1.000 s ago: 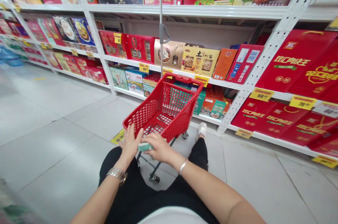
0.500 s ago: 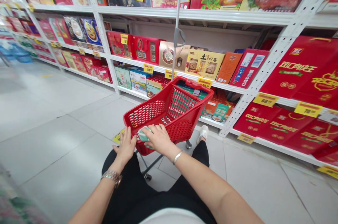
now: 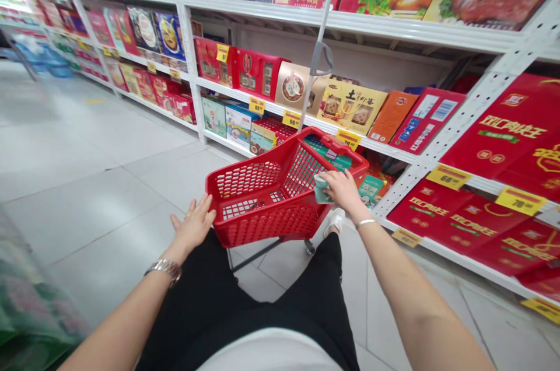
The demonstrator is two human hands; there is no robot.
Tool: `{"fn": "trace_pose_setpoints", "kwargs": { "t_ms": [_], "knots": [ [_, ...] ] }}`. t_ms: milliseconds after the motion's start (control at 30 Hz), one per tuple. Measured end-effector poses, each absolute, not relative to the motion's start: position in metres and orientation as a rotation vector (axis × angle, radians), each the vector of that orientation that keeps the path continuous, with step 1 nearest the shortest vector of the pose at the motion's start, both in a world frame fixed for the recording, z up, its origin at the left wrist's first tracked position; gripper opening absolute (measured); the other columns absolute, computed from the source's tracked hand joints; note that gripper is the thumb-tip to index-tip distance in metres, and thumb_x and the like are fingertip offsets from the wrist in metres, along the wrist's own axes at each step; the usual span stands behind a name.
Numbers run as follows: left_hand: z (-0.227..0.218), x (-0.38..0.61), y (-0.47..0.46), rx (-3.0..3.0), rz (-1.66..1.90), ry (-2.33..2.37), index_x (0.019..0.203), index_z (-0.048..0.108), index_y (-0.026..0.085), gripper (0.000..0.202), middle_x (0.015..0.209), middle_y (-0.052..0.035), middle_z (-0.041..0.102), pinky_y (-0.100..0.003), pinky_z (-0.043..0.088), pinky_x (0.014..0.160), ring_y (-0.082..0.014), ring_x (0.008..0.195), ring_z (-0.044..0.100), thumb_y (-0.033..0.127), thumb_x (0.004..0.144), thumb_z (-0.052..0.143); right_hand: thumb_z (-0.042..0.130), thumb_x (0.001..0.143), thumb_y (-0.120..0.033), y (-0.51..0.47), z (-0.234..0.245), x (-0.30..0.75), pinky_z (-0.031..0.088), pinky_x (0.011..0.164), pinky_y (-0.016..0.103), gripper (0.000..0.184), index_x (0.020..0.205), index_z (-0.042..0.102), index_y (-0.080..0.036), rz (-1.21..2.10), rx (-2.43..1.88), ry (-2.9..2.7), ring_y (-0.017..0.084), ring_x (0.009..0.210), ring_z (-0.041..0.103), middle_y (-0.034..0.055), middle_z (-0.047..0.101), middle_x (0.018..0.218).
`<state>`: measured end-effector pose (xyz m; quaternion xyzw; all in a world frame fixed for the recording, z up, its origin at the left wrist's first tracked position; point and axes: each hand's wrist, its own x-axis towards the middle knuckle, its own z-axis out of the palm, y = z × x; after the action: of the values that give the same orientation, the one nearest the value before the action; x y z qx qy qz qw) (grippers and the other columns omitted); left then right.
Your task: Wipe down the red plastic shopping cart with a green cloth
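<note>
A red plastic shopping cart [image 3: 258,225] stands before me, its basket a grid of small holes. My left hand [image 3: 193,224] lies open against the near left corner of the basket rim, fingers stretched out. In my right hand [image 3: 343,189] is a pale green cloth [image 3: 322,189], pressed to the cart's right side rim close to the handle end. The fingers of that hand are closed over the cloth, which hangs down a little outside the rim. A thin grey pole [image 3: 315,79] with a plastic clip rises from behind the cart.
White shelving [image 3: 271,100] with boxed foods and yellow price tags runs along the far side. Red gift boxes [image 3: 472,207] fill the shelves at the right. Pale floor tiles [image 3: 109,207] spread to the left. A blurred green and pink thing [image 3: 35,301] is at the lower left.
My right hand has moved the cloth from the near end of the basket rim rightward and away along it to the handle end. My left hand has shifted slightly left.
</note>
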<state>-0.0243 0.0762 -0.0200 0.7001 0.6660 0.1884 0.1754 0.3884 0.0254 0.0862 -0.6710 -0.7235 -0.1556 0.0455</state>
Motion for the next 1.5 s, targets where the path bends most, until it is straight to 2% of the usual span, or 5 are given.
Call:
{"fn": "trace_pose_setpoints", "kwargs": {
  "t_ms": [200,433,633,1233,1500],
  "knots": [
    [-0.009,-0.024,0.09,1.99,0.545,1.925,0.154,0.04,0.024,0.06,0.163,-0.007,0.032,-0.082,0.004,0.113,-0.0392,0.153,0.021,0.033,0.097,0.025,0.067,0.089,-0.022,0.032,0.106,0.404,0.034,0.103,0.04,0.042,0.13,0.062,-0.022,-0.434,-2.121,-2.195,0.026,0.112,0.056,0.011,0.067,0.118],
    [0.002,0.022,0.086,1.822,0.748,2.095,0.153,0.038,0.009,0.072,0.163,-0.0229,0.03,-0.077,0.008,0.116,-0.0419,0.153,0.021,0.051,0.098,0.025,0.066,0.091,-0.027,0.024,0.101,0.356,0.039,0.091,0.037,0.036,0.126,0.063,-0.021,-0.608,-2.184,-2.15,0.03,0.108,0.054,0.014,0.065,0.113],
    [0.014,0.072,0.073,2.094,0.69,1.907,0.153,0.04,0.013,0.067,0.166,-0.0156,0.024,-0.074,0.0,0.118,-0.0372,0.156,0.01,0.049,0.099,0.028,0.063,0.093,-0.027,0.002,0.095,0.292,0.039,0.09,0.042,0.035,0.127,0.061,-0.017,-0.598,-2.113,-2.146,0.031,0.104,0.054,0.0174,0.063,0.113],
    [0.059,0.093,0.029,2.356,0.732,1.451,0.142,0.055,0.034,0.046,0.154,-0.0058,0.051,-0.078,-0.001,0.115,-0.0331,0.153,0.026,0.032,0.101,0.033,0.057,0.094,-0.019,-0.077,0.146,0.231,0.044,0.094,0.043,0.046,0.14,0.052,-0.027,-0.336,-1.594,-2.37,0.028,0.111,0.056,0.011,0.06,0.132],
    [0.063,0.086,0.022,2.297,0.84,1.196,0.125,0.068,0.026,0.043,0.137,-0.0081,0.067,-0.073,-0.014,0.115,-0.03,0.148,0.037,0.029,0.1,0.033,0.073,0.089,-0.031,-0.078,0.142,0.23,0.048,0.095,0.044,0.049,0.134,0.056,-0.024,-0.176,-1.629,-2.388,0.028,0.112,0.059,0.0111,0.064,0.122]
  ]
}}
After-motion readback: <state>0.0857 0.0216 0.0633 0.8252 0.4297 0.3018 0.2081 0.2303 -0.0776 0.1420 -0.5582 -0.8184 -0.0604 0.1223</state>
